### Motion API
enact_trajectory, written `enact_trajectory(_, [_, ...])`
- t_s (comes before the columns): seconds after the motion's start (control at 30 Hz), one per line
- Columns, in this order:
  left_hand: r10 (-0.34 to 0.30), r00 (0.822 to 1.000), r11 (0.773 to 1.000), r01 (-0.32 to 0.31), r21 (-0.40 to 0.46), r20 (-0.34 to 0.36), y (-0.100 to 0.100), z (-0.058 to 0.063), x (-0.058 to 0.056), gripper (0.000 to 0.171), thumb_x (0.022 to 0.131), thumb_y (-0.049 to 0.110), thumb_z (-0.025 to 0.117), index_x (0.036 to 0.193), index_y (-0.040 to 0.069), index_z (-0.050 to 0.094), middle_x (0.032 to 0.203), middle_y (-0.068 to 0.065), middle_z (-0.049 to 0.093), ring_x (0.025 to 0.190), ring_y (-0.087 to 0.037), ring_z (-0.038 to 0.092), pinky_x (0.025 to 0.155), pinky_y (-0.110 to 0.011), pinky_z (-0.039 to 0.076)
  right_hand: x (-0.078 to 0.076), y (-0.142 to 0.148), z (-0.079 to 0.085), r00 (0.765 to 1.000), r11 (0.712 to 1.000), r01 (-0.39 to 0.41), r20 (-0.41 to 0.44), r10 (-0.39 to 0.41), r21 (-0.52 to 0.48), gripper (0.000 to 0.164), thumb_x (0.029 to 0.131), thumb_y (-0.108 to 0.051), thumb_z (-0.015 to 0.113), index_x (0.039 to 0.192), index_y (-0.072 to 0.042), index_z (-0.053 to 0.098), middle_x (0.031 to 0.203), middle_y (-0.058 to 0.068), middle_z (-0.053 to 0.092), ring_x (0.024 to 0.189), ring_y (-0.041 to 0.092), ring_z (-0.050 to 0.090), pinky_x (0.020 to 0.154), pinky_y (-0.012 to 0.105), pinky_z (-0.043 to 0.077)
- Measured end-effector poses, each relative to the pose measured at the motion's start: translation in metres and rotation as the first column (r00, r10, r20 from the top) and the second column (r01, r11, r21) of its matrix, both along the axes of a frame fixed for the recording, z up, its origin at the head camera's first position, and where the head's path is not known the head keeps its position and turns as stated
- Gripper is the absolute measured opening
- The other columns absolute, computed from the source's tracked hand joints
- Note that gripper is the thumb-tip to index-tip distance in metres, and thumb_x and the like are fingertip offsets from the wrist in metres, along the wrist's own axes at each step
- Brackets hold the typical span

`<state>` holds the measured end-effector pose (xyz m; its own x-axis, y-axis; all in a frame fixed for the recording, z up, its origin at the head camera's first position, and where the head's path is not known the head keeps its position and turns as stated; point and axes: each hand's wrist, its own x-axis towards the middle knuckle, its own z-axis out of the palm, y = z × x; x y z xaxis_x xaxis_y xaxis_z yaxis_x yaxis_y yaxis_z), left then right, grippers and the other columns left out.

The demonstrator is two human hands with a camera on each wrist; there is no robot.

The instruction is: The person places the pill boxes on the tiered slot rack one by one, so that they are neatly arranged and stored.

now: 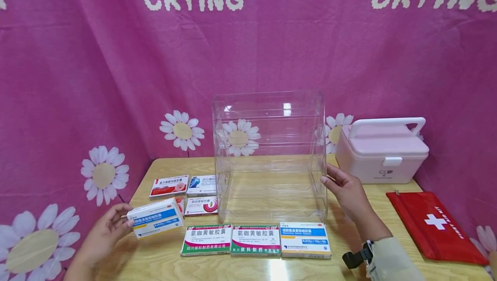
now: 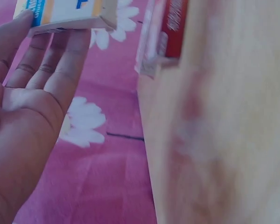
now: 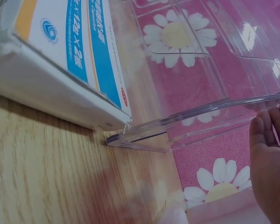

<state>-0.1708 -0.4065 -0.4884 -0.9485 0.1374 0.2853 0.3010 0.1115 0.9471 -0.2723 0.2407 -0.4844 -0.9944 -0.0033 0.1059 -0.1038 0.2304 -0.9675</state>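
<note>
My left hand (image 1: 102,235) pinches a white, blue and yellow medicine box (image 1: 157,218) between thumb and fingers, tilted at the table's left side. In the left wrist view the same box (image 2: 67,14) rests over the fingertips. A clear plastic tiered display rack (image 1: 272,209) stands mid-table. My right hand (image 1: 347,190) holds its right side edge, thumb at the front; the right wrist view shows the fingers (image 3: 266,128) against the side panel. In front of the rack lie two green-and-white medicine boxes (image 1: 206,240) (image 1: 255,241) and another blue-and-white box (image 1: 305,240).
Several more medicine boxes (image 1: 168,186) lie left of the rack, one partly behind the held box. A pink lidded case (image 1: 382,164) with a handle stands at the back right. A red first-aid pouch (image 1: 436,229) lies on the right. A pink curtain (image 1: 272,48) hangs behind the table.
</note>
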Motion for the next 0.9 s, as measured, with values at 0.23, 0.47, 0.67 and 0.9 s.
enact_trajectory(0.23, [-0.061, 0.996, 0.984, 0.072, 0.16, -0.067, 0.027, 0.02, -0.021, 0.044, 0.107, -0.019, 0.045, 0.134, 0.014, 0.059, 0.124, 0.007, 0.074, 0.113, -0.004, 0.074, 0.094, -0.023, 0.064, 0.001, -0.002, -0.002, 1.0, 0.999, 0.011, -0.015, -0.011, -0.032, 0.059, 0.11, -0.026, 0.068, 0.164, -0.008, 0.049, 0.167, 0.017, 0.051, 0.132, -0.006, 0.057, 0.101, 0.007, 0.051])
enact_trajectory(0.47, [0.031, 0.998, 0.965, -0.016, 0.261, -0.051, 0.082, 0.056, -0.057, 0.033, 0.109, -0.009, 0.054, 0.131, 0.015, 0.06, 0.123, 0.006, 0.076, 0.109, -0.009, 0.077, 0.092, -0.026, 0.066, 0.0, -0.002, -0.005, 0.999, 1.0, 0.023, -0.044, -0.024, -0.016, 0.058, 0.11, -0.026, 0.068, 0.162, -0.007, 0.052, 0.164, 0.017, 0.054, 0.123, -0.014, 0.057, 0.099, 0.005, 0.051])
enact_trajectory(0.67, [0.113, 0.993, 0.958, -0.101, 0.27, -0.031, 0.134, 0.1, -0.087, 0.028, 0.108, 0.0, 0.064, 0.134, 0.011, 0.059, 0.122, 0.007, 0.074, 0.11, -0.01, 0.075, 0.095, -0.026, 0.065, 0.001, -0.001, -0.005, 0.997, 0.999, 0.026, -0.066, -0.027, -0.022, 0.057, 0.11, -0.025, 0.069, 0.16, -0.004, 0.053, 0.163, 0.018, 0.055, 0.119, -0.017, 0.057, 0.099, 0.005, 0.051])
enact_trajectory(0.9, [0.108, 0.992, 0.961, -0.086, 0.262, -0.068, 0.189, 0.148, -0.121, 0.035, 0.105, -0.008, 0.064, 0.13, 0.016, 0.065, 0.115, 0.008, 0.076, 0.106, -0.01, 0.076, 0.092, -0.026, 0.066, 0.001, -0.001, -0.005, 0.999, 0.999, 0.03, -0.027, -0.031, -0.016, 0.058, 0.11, -0.029, 0.069, 0.162, -0.009, 0.052, 0.166, 0.014, 0.053, 0.129, -0.007, 0.059, 0.099, 0.005, 0.051])
